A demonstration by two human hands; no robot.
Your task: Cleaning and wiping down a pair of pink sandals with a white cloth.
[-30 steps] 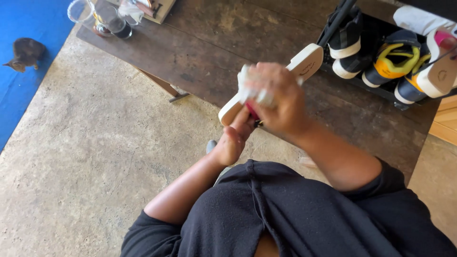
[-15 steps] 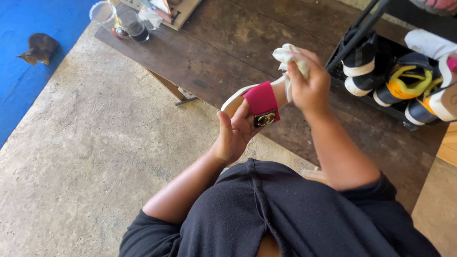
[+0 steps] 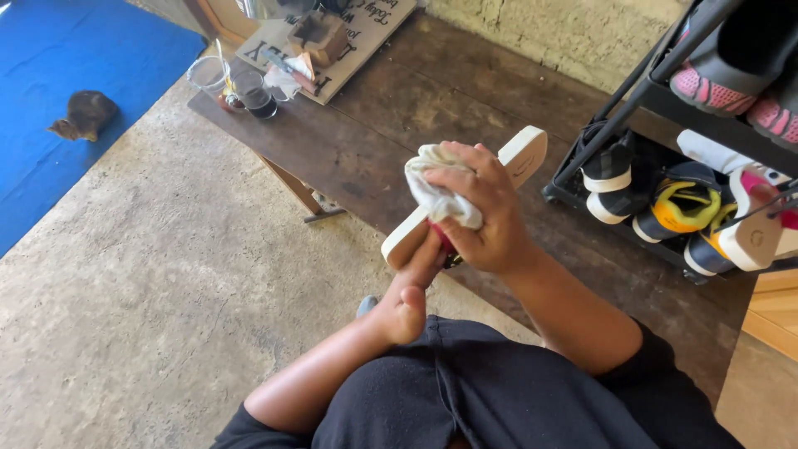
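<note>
Cream-soled sandal (image 3: 522,155) w/ a red strap sits tilted, held up in front of the person, above the dark wooden desk (image 3: 391,108). Left hand (image 3: 409,298) grips its lower end from below, fingers clenched round the sole. Right hand (image 3: 486,214) presses a white cloth (image 3: 436,193) onto the sandal's mid part, fingers closed over the cloth. Just right: black shoe rack (image 3: 657,91) w/ sneakers. Far end of desk: glass cups (image 3: 233,81) near a printed board (image 3: 349,37). Left: blue mat (image 3: 75,50) w/ a small brown animal (image 3: 83,114) on it; type can't tell.
</note>
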